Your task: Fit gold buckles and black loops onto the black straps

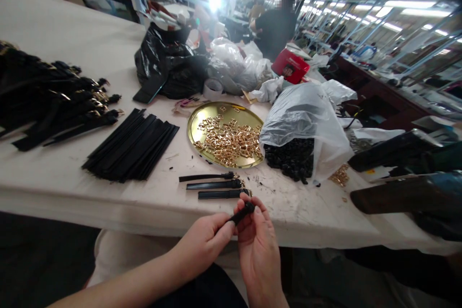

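Both my hands grip one short black strap [238,213] just over the table's front edge. My left hand [207,237] pinches its lower end, while the fingers of my right hand [258,231] close round the upper end. Whether a buckle sits in the right fingertips is hidden. Just beyond the hands, three black straps with gold buckles [215,185] lie side by side. Behind them is a round gold tray [193,122] heaped with small gold buckles [231,142]. A stack of flat black straps [132,147] lies to the left.
A clear plastic bag [303,110] spills small black pieces [292,159] right of the tray. Buckled straps [54,96] are piled far left. A black plastic bag [169,62], a tape roll [212,89] and a red package [289,65] stand behind. Another person [276,29] is in the background.
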A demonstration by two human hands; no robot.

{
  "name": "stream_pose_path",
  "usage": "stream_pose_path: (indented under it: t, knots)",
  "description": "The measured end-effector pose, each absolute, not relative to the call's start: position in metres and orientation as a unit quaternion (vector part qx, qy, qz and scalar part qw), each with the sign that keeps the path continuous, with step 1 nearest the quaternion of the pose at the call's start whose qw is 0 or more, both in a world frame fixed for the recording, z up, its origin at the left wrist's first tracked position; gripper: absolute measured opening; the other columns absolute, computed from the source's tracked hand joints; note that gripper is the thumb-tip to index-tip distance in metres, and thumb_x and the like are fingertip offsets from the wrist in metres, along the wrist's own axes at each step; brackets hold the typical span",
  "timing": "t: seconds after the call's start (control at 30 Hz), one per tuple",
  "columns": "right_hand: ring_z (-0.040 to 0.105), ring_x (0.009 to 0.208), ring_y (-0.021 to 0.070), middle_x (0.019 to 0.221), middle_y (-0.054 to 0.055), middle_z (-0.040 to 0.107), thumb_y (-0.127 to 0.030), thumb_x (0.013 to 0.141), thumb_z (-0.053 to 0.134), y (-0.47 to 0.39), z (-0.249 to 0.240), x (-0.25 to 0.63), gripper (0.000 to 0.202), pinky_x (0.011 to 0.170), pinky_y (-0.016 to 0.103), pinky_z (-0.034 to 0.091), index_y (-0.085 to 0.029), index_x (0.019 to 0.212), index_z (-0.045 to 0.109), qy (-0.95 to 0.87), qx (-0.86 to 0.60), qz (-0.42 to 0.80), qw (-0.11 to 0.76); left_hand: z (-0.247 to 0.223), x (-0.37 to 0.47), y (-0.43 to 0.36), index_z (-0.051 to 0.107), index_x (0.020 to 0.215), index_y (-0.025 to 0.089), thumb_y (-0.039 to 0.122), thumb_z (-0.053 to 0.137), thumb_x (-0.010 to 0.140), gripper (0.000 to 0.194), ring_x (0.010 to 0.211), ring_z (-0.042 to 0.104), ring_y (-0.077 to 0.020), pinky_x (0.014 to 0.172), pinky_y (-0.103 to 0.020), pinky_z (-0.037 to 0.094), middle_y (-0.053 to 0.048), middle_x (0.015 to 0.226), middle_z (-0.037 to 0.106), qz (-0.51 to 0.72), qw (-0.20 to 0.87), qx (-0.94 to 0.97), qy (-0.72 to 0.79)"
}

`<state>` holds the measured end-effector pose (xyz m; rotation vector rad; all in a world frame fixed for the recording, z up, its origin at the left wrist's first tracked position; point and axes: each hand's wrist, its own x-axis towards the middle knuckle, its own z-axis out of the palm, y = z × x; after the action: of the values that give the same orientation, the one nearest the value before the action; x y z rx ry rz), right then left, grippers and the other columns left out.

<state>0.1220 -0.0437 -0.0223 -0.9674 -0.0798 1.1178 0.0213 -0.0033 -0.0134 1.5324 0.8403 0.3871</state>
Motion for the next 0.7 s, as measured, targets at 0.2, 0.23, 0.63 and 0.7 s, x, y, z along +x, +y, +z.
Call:
stream_pose_path:
  t: [0.2, 0.23, 0.63, 0.7]
  knots:
    - [0.063, 0.075, 0.0109, 0.087, 0.001, 0.07, -0.03, 0.074, 0.061, -0.042, -0.027, 0.12, 0.017, 0.07, 0.024, 0.048, -0.021, 0.088, 0.062, -0.016, -0.449, 0.504, 0.738, -0.02, 0.022, -0.002, 0.057, 0.083, 0.014, 0.031, 0.034, 0.086, 0.029, 0.072, 0.049, -0.0137, 0.066, -0.021, 0.037, -0.001, 0.078, 0.057, 0.172, 0.635, 0.66, 0.362]
    - [0.063, 0.074, 0.0111, 0.085, 0.001, 0.07, -0.031, 0.074, 0.06, -0.042, -0.028, 0.122, 0.016, 0.07, 0.024, 0.048, -0.021, 0.086, 0.063, -0.019, -0.451, 0.502, 0.738, -0.02, 0.022, -0.001, 0.057, 0.081, 0.014, 0.031, 0.034, 0.086, 0.029, 0.071, 0.049, -0.0138, 0.065, -0.021, 0.037, -0.001, 0.076, 0.056, 0.164, 0.628, 0.665, 0.369]
    - [0.06, 0.084, 0.0156, 0.089, 0.001, 0.067, -0.034, 0.078, 0.058, -0.049, -0.034, 0.129, 0.017, 0.08, 0.034, 0.043, -0.023, 0.09, 0.06, -0.144, -0.533, 0.449, 0.703, -0.012, 0.019, 0.007, 0.053, 0.07, 0.016, 0.031, 0.033, 0.084, 0.029, 0.056, 0.042, -0.011, 0.051, -0.019, 0.03, 0.004, 0.057, 0.045, 0.091, 0.592, 0.697, 0.393]
    - [0.059, 0.088, 0.0155, 0.091, 0.001, 0.067, -0.034, 0.078, 0.057, -0.052, -0.038, 0.128, 0.019, 0.087, 0.035, 0.039, -0.023, 0.094, 0.059, -0.185, -0.574, 0.401, 0.689, -0.012, 0.018, 0.008, 0.054, 0.069, 0.016, 0.031, 0.034, 0.084, 0.029, 0.055, 0.042, -0.0107, 0.051, -0.019, 0.03, 0.004, 0.056, 0.045, 0.081, 0.597, 0.7, 0.383]
